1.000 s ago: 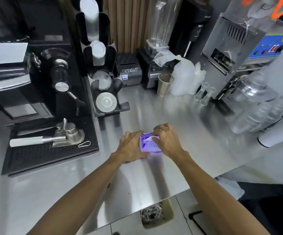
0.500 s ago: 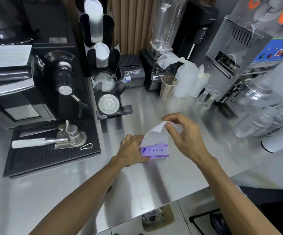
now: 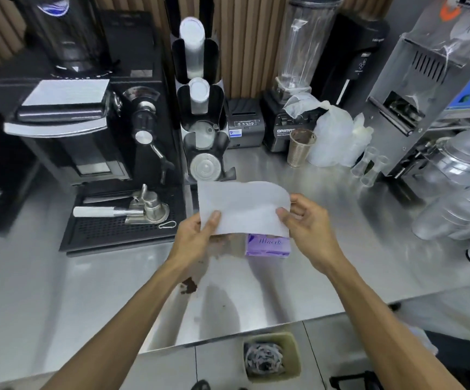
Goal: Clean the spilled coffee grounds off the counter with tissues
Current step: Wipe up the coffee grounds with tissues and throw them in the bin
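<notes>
Bright overhead light, counter [image 3: 341, 277] glare, warped edges

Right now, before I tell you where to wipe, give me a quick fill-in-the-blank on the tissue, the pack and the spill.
1. The white tissue is spread between the left hand and the right hand, so ____ hands are busy.
2. The tissue pack on the counter is ____ in colour.
3. The coffee grounds lie right beside the ____ forearm.
4. The waste bin stands ____ the counter's front edge.

Missing words: both; purple; left; below.
</notes>
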Available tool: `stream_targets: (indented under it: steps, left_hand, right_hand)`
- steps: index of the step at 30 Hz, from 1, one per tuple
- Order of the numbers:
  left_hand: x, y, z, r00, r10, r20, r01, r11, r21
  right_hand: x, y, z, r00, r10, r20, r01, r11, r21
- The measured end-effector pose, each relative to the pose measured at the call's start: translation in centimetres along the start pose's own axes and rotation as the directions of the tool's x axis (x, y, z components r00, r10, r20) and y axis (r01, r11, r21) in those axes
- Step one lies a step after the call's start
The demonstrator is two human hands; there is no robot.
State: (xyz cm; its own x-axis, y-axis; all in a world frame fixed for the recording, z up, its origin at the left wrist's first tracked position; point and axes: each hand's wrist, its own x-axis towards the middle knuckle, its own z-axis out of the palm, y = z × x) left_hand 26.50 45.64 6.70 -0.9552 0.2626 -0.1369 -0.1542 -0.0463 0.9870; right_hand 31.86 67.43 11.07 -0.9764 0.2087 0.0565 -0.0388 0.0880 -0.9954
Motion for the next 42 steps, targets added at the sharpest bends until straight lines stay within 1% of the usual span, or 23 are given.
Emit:
stream_targets:
  steps: [3, 8, 10, 11, 12, 13, 15, 17, 21, 23, 24, 26, 28, 31, 33, 34, 35, 36, 37, 38, 39, 41, 42]
  left_hand:
    - [-2.5, -1.0, -2.1, 1.0, -0.021, 0.018, 0.022, 0.998, -0.066]
    - [-6.6, -3.4, -4.2, 0.983, -0.16, -0.09, 0.148, 0.981, -0.123]
    - [-8.1, -4.0, -4.5, 0.971, -0.203, -0.122, 0.178, 0.965, -0.194]
    - [-8.7, -4.3, -4.6, 0.967, -0.222, -0.128, 0.189, 0.954, -0.232]
    - [-9.2, -4.7, -4.9, 0.963, -0.237, -0.13, 0.202, 0.951, -0.236]
    - [-9.6, -5.0, -5.1, 0.962, -0.244, -0.126, 0.218, 0.957, -0.193]
    - [-10.1, -6.0, -5.8, 0.959, -0.251, -0.135, 0.246, 0.968, -0.05]
    - [-10.5, -6.7, -6.5, 0.957, -0.238, -0.163, 0.246, 0.969, 0.03]
    - [-11.5, -7.6, -7.2, 0.976, -0.156, -0.155, 0.166, 0.985, 0.052]
    - [-12.1, -8.5, -7.5, 0.986, -0.117, -0.122, 0.13, 0.986, 0.105]
    - [-12.3, -9.2, -7.8, 0.99, -0.075, -0.115, 0.095, 0.981, 0.17]
    - [-12.7, -10.6, -8.1, 0.995, 0.011, -0.095, 0.02, 0.949, 0.314]
    - [-13.3, -11.6, -8.0, 0.997, 0.054, -0.054, -0.03, 0.927, 0.373]
    - [-14.3, -12.6, -7.0, 0.989, 0.149, 0.023, -0.141, 0.855, 0.499]
    - [-14.6, -13.4, -6.3, 0.979, 0.194, 0.067, -0.196, 0.78, 0.595]
    - [-14.7, -13.9, -6.0, 0.967, 0.236, 0.099, -0.24, 0.702, 0.67]
    - [-14.7, -14.3, -5.7, 0.948, 0.284, 0.142, -0.292, 0.605, 0.741]
    - [-14.6, -14.8, -5.5, 0.919, 0.34, 0.199, -0.355, 0.494, 0.794]
    - [-14.5, -15.3, -5.5, 0.884, 0.389, 0.258, -0.409, 0.38, 0.829]
    - [-14.5, -15.6, -5.4, 0.872, 0.4, 0.281, -0.417, 0.309, 0.855]
    - [-14.5, -15.7, -5.4, 0.88, 0.391, 0.268, -0.391, 0.279, 0.877]
    - [-14.6, -15.5, -5.4, 0.897, 0.394, 0.199, -0.322, 0.275, 0.906]
    - [-14.7, -15.4, -5.5, 0.902, 0.4, 0.161, -0.285, 0.271, 0.92]
  right_hand:
    - [-1.0, 1.5, 0.7, 0.986, 0.164, 0.032, -0.167, 0.974, 0.15]
    - [-2.9, 4.0, 2.3, 0.917, 0.363, 0.167, -0.393, 0.896, 0.208]
    - [-3.6, 4.9, 3.1, 0.875, 0.433, 0.218, -0.48, 0.836, 0.266]
    - [-3.9, 5.5, 3.4, 0.863, 0.443, 0.245, -0.5, 0.82, 0.279]
    - [-4.2, 6.0, 3.7, 0.859, 0.437, 0.268, -0.503, 0.82, 0.273]
    - [-4.5, 6.6, 3.9, 0.861, 0.423, 0.283, -0.491, 0.835, 0.247]
    - [-5.0, 7.5, 4.5, 0.868, 0.416, 0.271, -0.468, 0.867, 0.168]
    - [-5.4, 8.2, 5.1, 0.873, 0.418, 0.252, -0.459, 0.878, 0.133]
    - [-6.1, 9.6, 5.7, 0.874, 0.404, 0.271, -0.447, 0.886, 0.121]
    - [-6.8, 10.0, 6.0, 0.859, 0.439, 0.264, -0.469, 0.881, 0.061]
    - [-7.3, 10.1, 6.1, 0.854, 0.45, 0.261, -0.469, 0.883, 0.015]
    - [-8.0, 10.4, 6.0, 0.86, 0.428, 0.279, -0.422, 0.903, -0.084]
    - [-8.9, 10.7, 5.6, 0.859, 0.391, 0.331, -0.369, 0.92, -0.128]
    - [-10.0, 12.3, 4.8, 0.901, 0.268, 0.341, -0.184, 0.948, -0.259]
    - [-10.5, 13.4, 4.3, 0.923, 0.168, 0.345, -0.037, 0.934, -0.356]
    - [-10.7, 13.9, 4.0, 0.926, 0.091, 0.367, 0.072, 0.911, -0.407]
    - [-10.9, 14.4, 3.6, 0.917, -0.012, 0.399, 0.211, 0.864, -0.458]
    - [-11.1, 15.0, 3.3, 0.89, -0.104, 0.445, 0.335, 0.81, -0.482]
    - [-11.3, 15.3, 3.0, 0.864, -0.149, 0.48, 0.408, 0.766, -0.497]
    - [-11.5, 15.9, 2.7, 0.853, -0.161, 0.497, 0.431, 0.753, -0.496]
    - [-11.5, 16.4, 2.6, 0.853, -0.158, 0.498, 0.43, 0.753, -0.499]
    - [-11.1, 17.2, 2.7, 0.847, -0.198, 0.494, 0.474, 0.702, -0.531]
    - [-10.7, 17.5, 3.1, 0.839, -0.233, 0.492, 0.509, 0.656, -0.558]
